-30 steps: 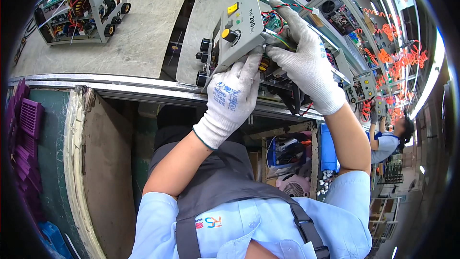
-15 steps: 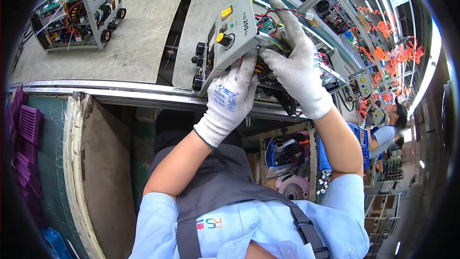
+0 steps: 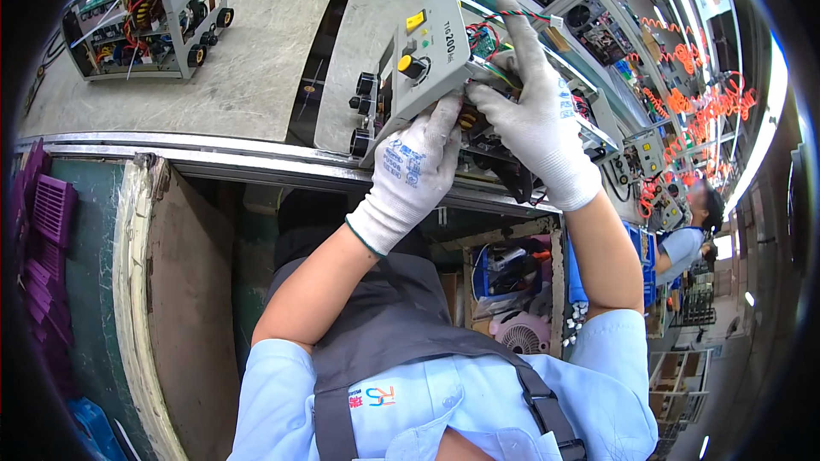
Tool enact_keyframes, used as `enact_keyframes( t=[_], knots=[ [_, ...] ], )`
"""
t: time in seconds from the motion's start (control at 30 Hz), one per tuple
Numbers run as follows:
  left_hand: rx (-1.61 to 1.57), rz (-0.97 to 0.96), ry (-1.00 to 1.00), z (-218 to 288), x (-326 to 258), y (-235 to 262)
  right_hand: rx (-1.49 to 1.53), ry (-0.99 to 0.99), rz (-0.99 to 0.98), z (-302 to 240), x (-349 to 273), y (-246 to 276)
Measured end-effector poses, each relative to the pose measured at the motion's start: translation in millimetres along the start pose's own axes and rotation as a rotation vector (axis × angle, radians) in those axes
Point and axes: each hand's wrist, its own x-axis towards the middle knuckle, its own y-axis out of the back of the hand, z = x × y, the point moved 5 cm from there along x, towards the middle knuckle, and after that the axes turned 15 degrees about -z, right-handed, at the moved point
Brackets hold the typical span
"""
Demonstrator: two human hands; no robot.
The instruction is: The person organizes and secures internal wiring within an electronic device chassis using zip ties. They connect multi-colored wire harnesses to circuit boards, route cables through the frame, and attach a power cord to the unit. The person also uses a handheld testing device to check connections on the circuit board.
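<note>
A welding machine with bare insides stands tilted on the bench, its grey front panel carrying a yellow switch, a yellow-capped knob and black sockets. My left hand, in a white knitted glove with grey fingertips, is closed at the panel's lower right edge; its fingertips are partly hidden there. Behind the panel, my gloved right hand has its index finger stretched up and its thumb toward the panel edge. The other fingers are curled among thin wires, so what they pinch is hidden. A red-green twisted cable with a white connector passes the index finger.
Another open welding machine stands at the far left of the bench. Below are a crate of parts and a pink fan. Purple plastic racks lie at left. Orange coiled hoses hang at right, near a co-worker.
The view has shifted slightly, so the bench and both machines appear a little to the right. Both hands keep nearly the same pose at the panel.
</note>
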Motion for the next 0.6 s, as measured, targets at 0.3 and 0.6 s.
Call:
enact_keyframes(
  t=[0.3,0.6],
  knots=[
    [-0.061,-0.011,-0.009,-2.4,-3.2,1.4,0.254,-0.086,0.098,-0.1,-3.1,-6.1],
    [-0.167,0.062,-0.06,-6.8,-6.9,-7.2,0.392,-0.091,0.027,3.3,-3.2,-5.0]
  ],
)
